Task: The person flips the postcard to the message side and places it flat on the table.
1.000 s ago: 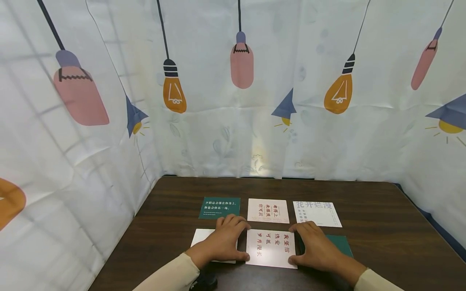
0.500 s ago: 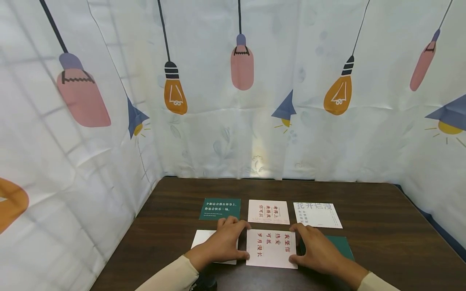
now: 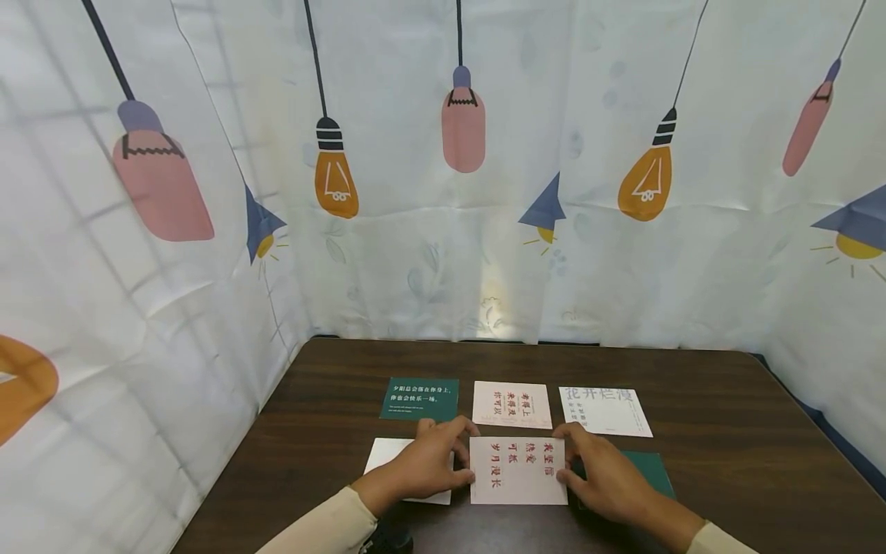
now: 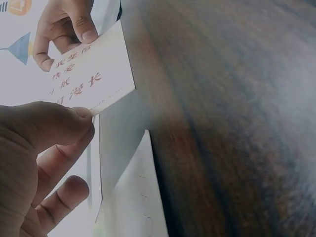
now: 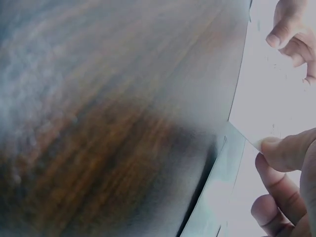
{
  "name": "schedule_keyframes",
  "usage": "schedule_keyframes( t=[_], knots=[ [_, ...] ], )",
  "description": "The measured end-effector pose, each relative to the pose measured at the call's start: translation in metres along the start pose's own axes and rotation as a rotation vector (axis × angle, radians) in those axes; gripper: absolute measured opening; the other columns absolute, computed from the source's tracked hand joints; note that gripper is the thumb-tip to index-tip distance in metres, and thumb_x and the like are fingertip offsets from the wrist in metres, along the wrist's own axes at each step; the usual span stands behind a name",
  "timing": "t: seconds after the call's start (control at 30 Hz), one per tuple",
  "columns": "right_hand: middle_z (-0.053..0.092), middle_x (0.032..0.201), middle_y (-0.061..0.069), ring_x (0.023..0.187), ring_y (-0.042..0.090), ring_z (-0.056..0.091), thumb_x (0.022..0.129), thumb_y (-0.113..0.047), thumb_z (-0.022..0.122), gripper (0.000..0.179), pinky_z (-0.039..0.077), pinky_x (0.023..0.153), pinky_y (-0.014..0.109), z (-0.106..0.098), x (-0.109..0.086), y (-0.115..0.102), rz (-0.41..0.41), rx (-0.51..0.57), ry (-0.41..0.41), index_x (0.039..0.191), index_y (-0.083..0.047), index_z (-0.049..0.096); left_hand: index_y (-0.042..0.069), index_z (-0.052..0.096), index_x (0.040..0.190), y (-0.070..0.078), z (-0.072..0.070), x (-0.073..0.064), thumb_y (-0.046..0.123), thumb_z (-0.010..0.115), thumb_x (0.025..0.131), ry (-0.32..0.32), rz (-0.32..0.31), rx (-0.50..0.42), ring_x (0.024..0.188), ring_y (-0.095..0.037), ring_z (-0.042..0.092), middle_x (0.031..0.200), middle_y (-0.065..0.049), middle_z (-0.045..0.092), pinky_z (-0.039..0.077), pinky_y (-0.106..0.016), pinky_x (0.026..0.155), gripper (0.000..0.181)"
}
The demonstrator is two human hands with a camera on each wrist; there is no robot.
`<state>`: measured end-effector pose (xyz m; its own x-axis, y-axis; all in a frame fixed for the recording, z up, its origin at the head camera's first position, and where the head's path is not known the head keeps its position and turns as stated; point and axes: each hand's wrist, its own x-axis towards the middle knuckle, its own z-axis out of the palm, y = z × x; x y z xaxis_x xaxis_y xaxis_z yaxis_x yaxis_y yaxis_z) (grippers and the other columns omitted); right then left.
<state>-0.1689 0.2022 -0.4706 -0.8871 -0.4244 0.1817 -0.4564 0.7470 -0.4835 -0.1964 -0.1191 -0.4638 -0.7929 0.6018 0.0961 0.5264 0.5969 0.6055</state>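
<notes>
A pale pink card (image 3: 518,471) with red vertical Chinese characters is held between both hands, its near edge tilted up off the table. My left hand (image 3: 431,460) pinches its left edge between thumb and fingers. At the right edge, my right hand (image 3: 604,471) grips it the same way. In the left wrist view the card (image 4: 94,69) stands clear of the surface, the thumb on its printed face. Partly under the left hand lies a white card (image 3: 384,452); a dark green card (image 3: 651,471) is partly covered by the right hand.
Behind the hands lie a green card with white text (image 3: 419,398), a pink card (image 3: 512,404) and a white card with grey lettering (image 3: 605,410) in a row. All rest on a dark wooden table (image 3: 332,400). A printed curtain (image 3: 415,269) hangs around it. A black object (image 3: 389,538) sits near the left sleeve.
The near edge of the pink card between the hands has risen, so the card now tilts toward the camera. Both hands have stayed nearly in place; the view has shifted slightly.
</notes>
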Motion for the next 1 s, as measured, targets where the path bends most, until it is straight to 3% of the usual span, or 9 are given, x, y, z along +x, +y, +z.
schedule_keyframes(
  t=[0.13, 0.33, 0.43, 0.57, 0.8, 1.0],
  knots=[
    [0.059, 0.089, -0.017, 0.079, 0.0, 0.054, 0.087, -0.016, 0.082, 0.053, 0.05, 0.071, 0.031, -0.0005, -0.0006, -0.0006, -0.007, 0.013, 0.024, 0.13, -0.011, 0.051, 0.019, 0.054, 0.122, 0.0011, -0.0011, 0.0004, 0.018, 0.085, 0.085, 0.009, -0.008, -0.033, 0.087, 0.006, 0.058, 0.08, 0.025, 0.063, 0.021, -0.05, 0.094, 0.048],
    [0.056, 0.09, -0.016, 0.08, 0.0, 0.054, 0.088, -0.016, 0.082, 0.053, 0.05, 0.071, 0.031, -0.0022, -0.0021, 0.0004, -0.024, 0.025, 0.038, 0.131, -0.011, 0.05, 0.019, 0.059, 0.112, 0.0019, -0.0041, 0.0006, 0.019, 0.084, 0.087, 0.012, -0.013, -0.013, 0.093, 0.001, 0.055, 0.081, 0.025, 0.063, 0.019, -0.05, 0.093, 0.035],
    [0.057, 0.091, -0.016, 0.083, 0.0, 0.055, 0.089, -0.019, 0.082, 0.042, 0.051, 0.074, 0.032, -0.0039, -0.0023, 0.0008, -0.017, 0.023, 0.032, 0.124, -0.014, 0.058, 0.023, 0.063, 0.098, 0.0016, -0.005, -0.0002, 0.022, 0.083, 0.088, 0.014, -0.008, 0.024, 0.095, -0.002, 0.05, 0.084, 0.024, 0.06, 0.019, -0.047, 0.091, 0.022],
    [0.057, 0.093, -0.019, 0.085, -0.001, 0.054, 0.092, -0.026, 0.078, 0.019, 0.051, 0.072, 0.03, -0.0057, -0.0024, 0.001, -0.007, 0.012, -0.001, 0.107, -0.024, 0.067, 0.028, 0.062, 0.085, 0.0014, -0.0059, -0.002, 0.023, 0.081, 0.09, 0.02, 0.005, 0.033, 0.094, -0.004, 0.048, 0.089, 0.02, 0.057, 0.017, -0.046, 0.089, 0.021],
    [0.059, 0.094, -0.024, 0.086, 0.0, 0.053, 0.094, -0.026, 0.076, 0.01, 0.05, 0.07, 0.028, -0.0059, -0.0032, 0.0023, -0.071, 0.028, 0.019, 0.099, -0.031, 0.069, 0.031, 0.065, 0.083, 0.0006, -0.0066, -0.0029, 0.022, 0.08, 0.091, 0.039, 0.04, 0.04, 0.094, -0.007, 0.049, 0.089, 0.017, 0.055, 0.017, -0.046, 0.089, 0.018],
    [0.056, 0.089, -0.026, 0.079, 0.002, 0.049, 0.098, -0.037, 0.069, 0.005, 0.044, 0.065, 0.025, -0.0056, -0.007, 0.0028, -0.107, 0.018, 0.072, 0.096, -0.037, 0.065, 0.031, 0.066, 0.086, 0.0003, -0.0065, -0.0045, 0.022, 0.079, 0.092, 0.056, 0.064, 0.006, 0.096, -0.012, 0.048, 0.092, 0.019, 0.058, 0.015, -0.048, 0.086, 0.017]
  ],
)
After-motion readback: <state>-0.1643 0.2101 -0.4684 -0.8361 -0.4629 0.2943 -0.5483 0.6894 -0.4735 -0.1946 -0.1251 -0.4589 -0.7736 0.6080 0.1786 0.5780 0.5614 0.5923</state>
